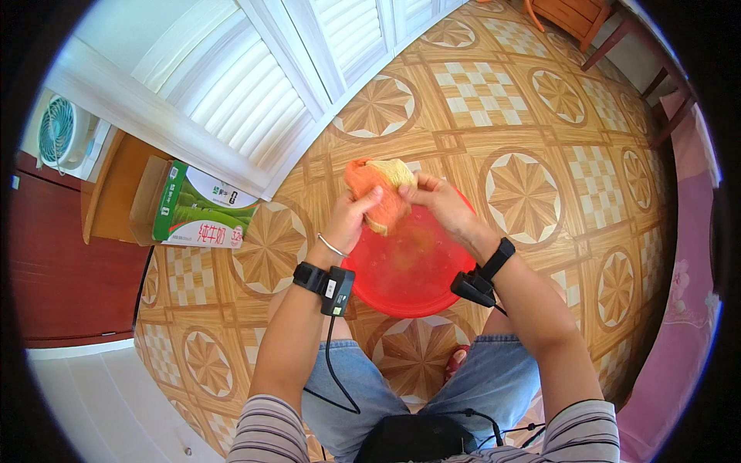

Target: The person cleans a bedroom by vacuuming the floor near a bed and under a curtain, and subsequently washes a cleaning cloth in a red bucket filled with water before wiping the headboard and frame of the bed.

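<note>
An orange and yellow cloth [390,207], bunched up, is held over a red basin [401,297] on the floor between my knees. My left hand [353,214] grips its left side, the thumb pressed on the orange part. At the cloth's right edge, my right hand [441,202] pinches the yellow part between thumb and fingers. The basin holds cloudy water [409,258]. Some of the cloth's lower folds are hidden by my fingers.
A printed green and white carton [204,208] stands at the left beside white louvred doors [255,100]. Further left are a small teal fan [58,131] and a dark red door [73,262]. Pink fabric [679,309] hangs at the right; a wooden cabinet [571,17] is far right.
</note>
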### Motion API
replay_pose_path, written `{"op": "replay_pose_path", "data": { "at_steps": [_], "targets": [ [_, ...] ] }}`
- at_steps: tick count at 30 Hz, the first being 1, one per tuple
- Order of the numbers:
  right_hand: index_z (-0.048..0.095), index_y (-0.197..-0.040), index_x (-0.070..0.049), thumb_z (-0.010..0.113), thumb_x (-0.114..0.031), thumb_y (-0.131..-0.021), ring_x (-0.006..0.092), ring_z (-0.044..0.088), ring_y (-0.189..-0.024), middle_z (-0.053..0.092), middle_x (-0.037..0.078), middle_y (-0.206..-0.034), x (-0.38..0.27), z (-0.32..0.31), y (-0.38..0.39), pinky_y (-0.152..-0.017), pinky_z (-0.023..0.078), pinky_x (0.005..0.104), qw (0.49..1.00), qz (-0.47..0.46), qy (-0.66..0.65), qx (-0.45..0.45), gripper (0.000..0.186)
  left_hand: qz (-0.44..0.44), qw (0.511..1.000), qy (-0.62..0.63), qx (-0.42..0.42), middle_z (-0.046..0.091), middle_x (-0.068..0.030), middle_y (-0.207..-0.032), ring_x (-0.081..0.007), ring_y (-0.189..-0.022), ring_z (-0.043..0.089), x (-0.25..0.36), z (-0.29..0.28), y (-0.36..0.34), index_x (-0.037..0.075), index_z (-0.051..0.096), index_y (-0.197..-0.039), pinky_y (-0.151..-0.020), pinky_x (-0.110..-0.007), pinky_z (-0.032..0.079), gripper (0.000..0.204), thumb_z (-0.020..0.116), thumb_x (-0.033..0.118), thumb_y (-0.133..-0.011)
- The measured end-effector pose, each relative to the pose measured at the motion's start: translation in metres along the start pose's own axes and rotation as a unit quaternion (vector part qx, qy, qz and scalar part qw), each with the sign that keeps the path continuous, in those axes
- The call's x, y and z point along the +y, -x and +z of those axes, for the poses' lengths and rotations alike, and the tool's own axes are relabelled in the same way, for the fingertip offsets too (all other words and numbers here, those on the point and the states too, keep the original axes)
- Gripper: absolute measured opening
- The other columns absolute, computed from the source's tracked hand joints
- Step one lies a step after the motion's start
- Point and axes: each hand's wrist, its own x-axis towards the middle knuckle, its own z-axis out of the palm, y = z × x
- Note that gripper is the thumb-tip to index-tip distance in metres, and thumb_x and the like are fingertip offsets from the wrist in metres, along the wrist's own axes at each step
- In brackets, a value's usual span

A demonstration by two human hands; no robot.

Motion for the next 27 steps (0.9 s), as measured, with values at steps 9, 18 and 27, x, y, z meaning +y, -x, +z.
{"op": "replay_pose_path", "data": {
  "at_steps": [9, 18, 27],
  "targets": [
    [0.052, -0.084, -0.006, 0.054, -0.029, -0.093, 0.0064, 0.047, -0.067, 0.054, 0.000, -0.071, -0.010, -0.030, -0.008, -0.058, 0.040, 0.0273, 0.969, -0.134, 0.115, 0.175, 0.025, 0.107, 0.994, 0.018, 0.032, 0.054, -0.0076, -0.122, -0.0184, -0.112, 0.053, -0.006, -0.006, -0.012, 0.003, 0.042, -0.128, -0.095, -0.035, 0.044, 0.044, 0.059, 0.014, -0.089],
    [0.049, -0.095, -0.002, 0.066, -0.016, -0.082, 0.0237, 0.054, -0.067, 0.058, 0.012, -0.078, 0.019, -0.027, -0.010, -0.064, 0.045, 0.0349, 0.927, -0.062, 0.291, 0.228, 0.025, 0.062, 0.994, 0.094, 0.016, 0.054, -0.0070, -0.122, -0.0190, -0.111, 0.054, 0.011, 0.017, 0.003, 0.007, 0.040, -0.132, -0.094, -0.036, 0.046, 0.050, 0.055, 0.005, -0.085],
    [0.046, -0.125, -0.004, 0.045, -0.044, -0.091, 0.0188, 0.045, -0.116, 0.053, 0.011, -0.121, -0.005, -0.010, 0.002, -0.102, 0.031, 0.0370, 0.991, 0.002, -0.132, 0.031, 0.053, -0.027, 0.993, 0.064, -0.098, 0.058, -0.0041, -0.110, -0.0135, -0.097, 0.058, 0.019, 0.010, 0.026, 0.004, 0.047, -0.125, -0.084, -0.028, 0.048, 0.045, 0.061, 0.023, -0.086]
  ]
}}
